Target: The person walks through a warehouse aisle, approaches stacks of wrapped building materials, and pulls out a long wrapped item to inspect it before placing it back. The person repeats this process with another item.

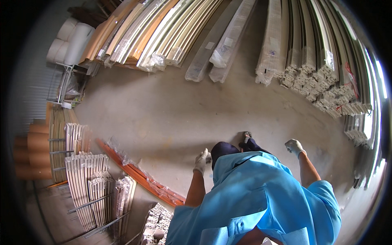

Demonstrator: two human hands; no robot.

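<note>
My left hand [201, 160], in a pale work glove, hangs beside my left thigh. Its fingers are loosely bent and a little apart, with no object visible in them. Out to the right, my right hand [294, 146] wears a similar glove. Its fingers curl inward into a loose fist, and nothing shows in it. Both hands are away from the stacked material. Nearest to the left one on the floor is a long reddish-brown bundle of profiles [141, 174], partly in clear plastic wrap. My blue shirt [253, 192] fills the lower middle.
Ahead lie long wrapped profiles [228, 45] and pale and wood-coloured strips [159, 36]. Stacked white-ended profiles [310, 77] line the right. At left, more profiles [83, 183] lean on a metal rack [92, 203]. White rolls [77, 43] and brown rolls [38, 151] stand beyond. Concrete floor [171, 106] lies between.
</note>
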